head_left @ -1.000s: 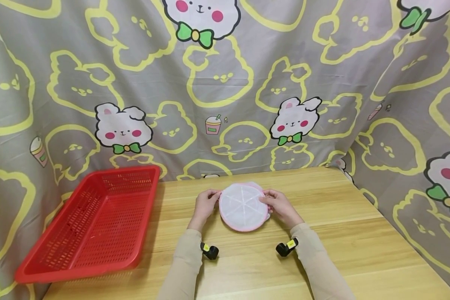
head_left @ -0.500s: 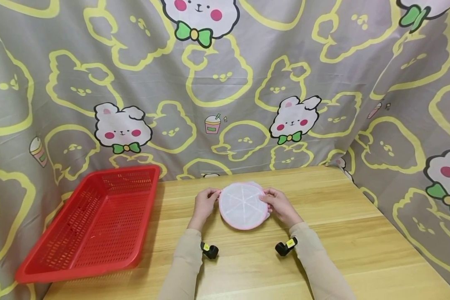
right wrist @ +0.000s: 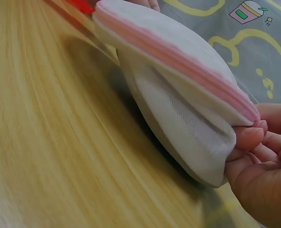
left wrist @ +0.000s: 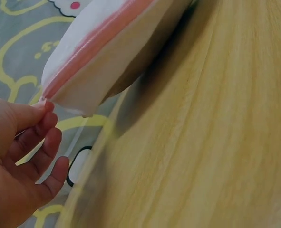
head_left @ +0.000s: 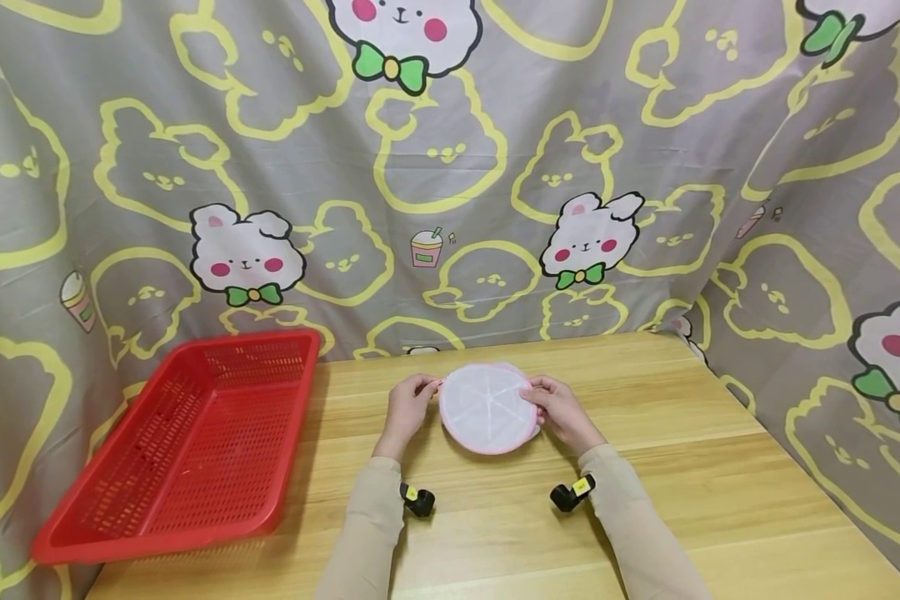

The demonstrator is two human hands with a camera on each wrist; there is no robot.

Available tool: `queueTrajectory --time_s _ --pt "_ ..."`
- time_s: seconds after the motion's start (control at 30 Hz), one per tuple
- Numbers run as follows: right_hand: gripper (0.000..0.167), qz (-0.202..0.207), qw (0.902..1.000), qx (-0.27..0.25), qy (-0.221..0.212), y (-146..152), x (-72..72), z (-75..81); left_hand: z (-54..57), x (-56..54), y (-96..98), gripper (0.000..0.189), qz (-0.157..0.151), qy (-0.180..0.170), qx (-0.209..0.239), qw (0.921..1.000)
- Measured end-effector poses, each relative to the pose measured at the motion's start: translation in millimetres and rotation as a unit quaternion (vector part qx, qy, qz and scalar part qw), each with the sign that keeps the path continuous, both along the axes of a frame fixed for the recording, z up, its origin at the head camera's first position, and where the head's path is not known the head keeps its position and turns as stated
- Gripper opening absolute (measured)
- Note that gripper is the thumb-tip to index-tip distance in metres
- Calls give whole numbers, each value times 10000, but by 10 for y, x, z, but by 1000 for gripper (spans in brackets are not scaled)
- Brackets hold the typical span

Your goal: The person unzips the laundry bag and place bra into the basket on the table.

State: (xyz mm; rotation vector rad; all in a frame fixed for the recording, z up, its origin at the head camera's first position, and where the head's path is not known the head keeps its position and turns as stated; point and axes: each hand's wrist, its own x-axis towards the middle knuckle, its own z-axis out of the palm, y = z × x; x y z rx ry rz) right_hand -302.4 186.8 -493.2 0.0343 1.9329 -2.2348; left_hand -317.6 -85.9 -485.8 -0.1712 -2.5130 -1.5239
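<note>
A round white mesh laundry bag (head_left: 487, 412) with a pink zip round its rim is held up between both hands, over the middle of the table. My left hand (head_left: 410, 410) pinches the pink rim at the left side; in the left wrist view its thumb and forefinger meet on the zip's end (left wrist: 47, 95), the other fingers loosely bent. Across from it, my right hand (head_left: 562, 410) grips the right edge, thumb on top. In the right wrist view a soft, sagging pale fabric side (right wrist: 178, 118) hangs beneath the zip, and the right fingers hold its fold.
A red plastic basket (head_left: 202, 442) with slotted walls stands on the left of the wooden table (head_left: 690, 500). Behind and to the right hangs a grey cartoon-print curtain (head_left: 480, 183). Small black cameras (head_left: 418, 502) sit on both wrists.
The laundry bag has tilted a little, its near edge rising slightly in the head view. Both hands keep their hold and stay almost in place.
</note>
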Motion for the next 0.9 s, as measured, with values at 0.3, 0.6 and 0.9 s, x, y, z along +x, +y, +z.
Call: queueTrajectory --time_s 0.3,0.6,0.9 --pt "5 -99 9999 -54 -5 1 11 15 32 24 -2 15 2 24 -56 10000" --pt "5 -159 9998 -79 -29 -12 16 33 28 19 -13 15 -63 67 -72 9999" --pt "2 -315 9995 -55 -10 3 -1 2 14 3 -48 14 -158 130 -168 9996"
